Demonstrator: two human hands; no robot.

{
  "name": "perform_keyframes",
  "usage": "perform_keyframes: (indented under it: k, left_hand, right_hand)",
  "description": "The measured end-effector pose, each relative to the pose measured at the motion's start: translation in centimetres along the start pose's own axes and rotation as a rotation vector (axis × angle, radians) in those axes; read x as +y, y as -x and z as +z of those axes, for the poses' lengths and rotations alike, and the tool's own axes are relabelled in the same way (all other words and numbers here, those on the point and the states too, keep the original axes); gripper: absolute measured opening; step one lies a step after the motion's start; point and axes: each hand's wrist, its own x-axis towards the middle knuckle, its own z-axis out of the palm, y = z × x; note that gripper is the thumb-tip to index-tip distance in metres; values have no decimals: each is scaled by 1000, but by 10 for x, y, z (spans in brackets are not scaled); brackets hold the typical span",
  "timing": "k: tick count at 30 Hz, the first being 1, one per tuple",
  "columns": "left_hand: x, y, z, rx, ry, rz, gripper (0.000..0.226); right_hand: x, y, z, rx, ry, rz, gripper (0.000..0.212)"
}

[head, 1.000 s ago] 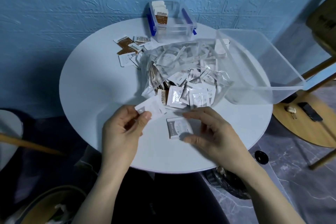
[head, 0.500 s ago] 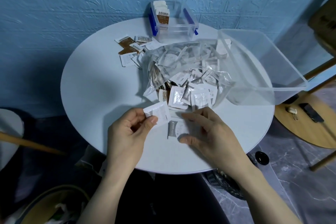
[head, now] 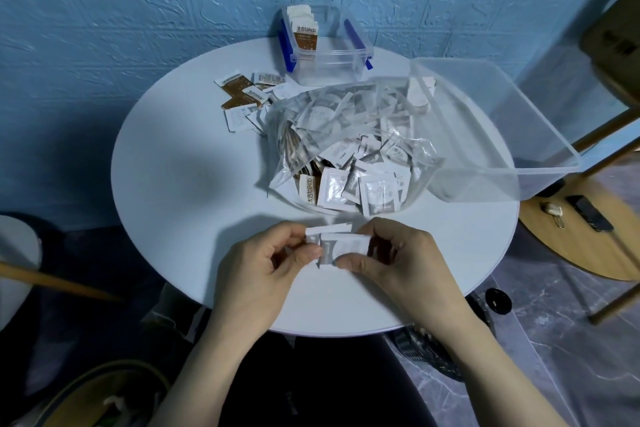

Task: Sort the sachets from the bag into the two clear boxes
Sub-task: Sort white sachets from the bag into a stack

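Both hands met over the near edge of the round tabletop (head: 166, 184), the left hand (head: 258, 274) and right hand (head: 398, 263) each pinching the white sachets (head: 341, 246); it looked like two overlapped, though blur hid the count. Thin, slick packets held by their edges could slide apart and drop off the rim just under the fingers (head: 349, 260). Beyond the fingers lay the open bag (head: 346, 149), farther off the small clear box (head: 325, 42), the large clear box (head: 485, 114) to their right, against a blue textured wall

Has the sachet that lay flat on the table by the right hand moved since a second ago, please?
Yes. That sachet is now lifted off the table, pinched by the right hand against the left hand's sachet.
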Motion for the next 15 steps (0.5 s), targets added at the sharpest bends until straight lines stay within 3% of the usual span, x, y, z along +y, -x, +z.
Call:
perform_keyframes:
  k: [9,12,15]
  left_hand:
    - [0,-14,2,-32,-105,64,35]
    - [1,-17,1,-13,-173,105,36]
    - [8,-15,-1,-7,-302,190,16]
  right_hand:
    - [-4,-7,-4,118,-133,-47,21]
    - [5,-19,-21,236,2,-104,19]
    - [11,-30,-27,266,193,-192,28]
